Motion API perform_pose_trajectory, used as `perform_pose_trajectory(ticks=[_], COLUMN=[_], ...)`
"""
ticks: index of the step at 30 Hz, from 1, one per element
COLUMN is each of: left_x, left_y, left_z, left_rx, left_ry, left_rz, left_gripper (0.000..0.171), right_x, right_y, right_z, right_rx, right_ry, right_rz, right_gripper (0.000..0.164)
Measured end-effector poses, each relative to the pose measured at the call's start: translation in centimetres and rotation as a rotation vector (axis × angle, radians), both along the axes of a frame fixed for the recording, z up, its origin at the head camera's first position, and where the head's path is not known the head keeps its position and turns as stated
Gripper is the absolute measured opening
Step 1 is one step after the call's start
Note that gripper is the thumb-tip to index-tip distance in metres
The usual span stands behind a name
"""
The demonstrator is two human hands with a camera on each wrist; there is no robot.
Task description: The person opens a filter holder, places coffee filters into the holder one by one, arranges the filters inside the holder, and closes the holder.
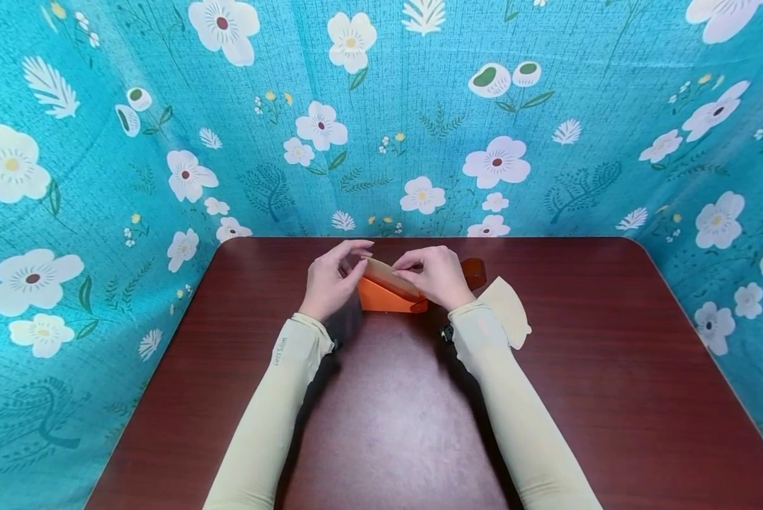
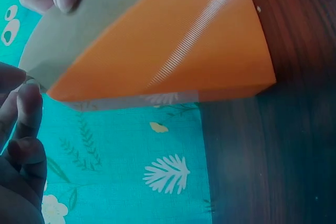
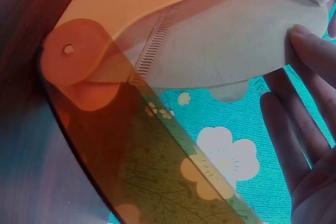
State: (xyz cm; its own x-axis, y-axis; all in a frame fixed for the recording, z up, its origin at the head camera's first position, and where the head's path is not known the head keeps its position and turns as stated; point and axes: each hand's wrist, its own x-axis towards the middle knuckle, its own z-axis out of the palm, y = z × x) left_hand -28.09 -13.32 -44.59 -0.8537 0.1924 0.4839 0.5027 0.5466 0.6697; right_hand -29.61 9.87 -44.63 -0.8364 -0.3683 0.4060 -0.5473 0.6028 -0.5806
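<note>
An orange coffee filter holder stands near the back of the table, with tan paper coffee filters in its opening. At the filters' left corner, my left hand pinches the paper between thumb and finger, as the left wrist view shows at the pinched paper edge. My right hand pinches the filters' upper edge, thumb on the near face; its other fingers extend behind in the right wrist view. The holder's see-through amber lid hangs open on its round hinge.
On the table, right of the holder, lies a fan-shaped paper filter, partly hidden by the right sleeve. The dark red-brown table meets a blue flowered cloth at its back and sides.
</note>
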Motion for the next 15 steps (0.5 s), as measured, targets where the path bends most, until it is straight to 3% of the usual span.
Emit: perform_pose_trajectory(ticks=[15], left_x=[0.22], left_y=[-0.01], left_z=[-0.8], left_rx=[-0.104], left_ry=[-0.002], left_rz=[0.041], left_gripper=[0.028], right_x=[-0.13], right_y=[-0.43], right_z=[-0.77], right_rx=[0.036], right_ry=[-0.01], right_rz=[0.0], right_gripper=[0.01])
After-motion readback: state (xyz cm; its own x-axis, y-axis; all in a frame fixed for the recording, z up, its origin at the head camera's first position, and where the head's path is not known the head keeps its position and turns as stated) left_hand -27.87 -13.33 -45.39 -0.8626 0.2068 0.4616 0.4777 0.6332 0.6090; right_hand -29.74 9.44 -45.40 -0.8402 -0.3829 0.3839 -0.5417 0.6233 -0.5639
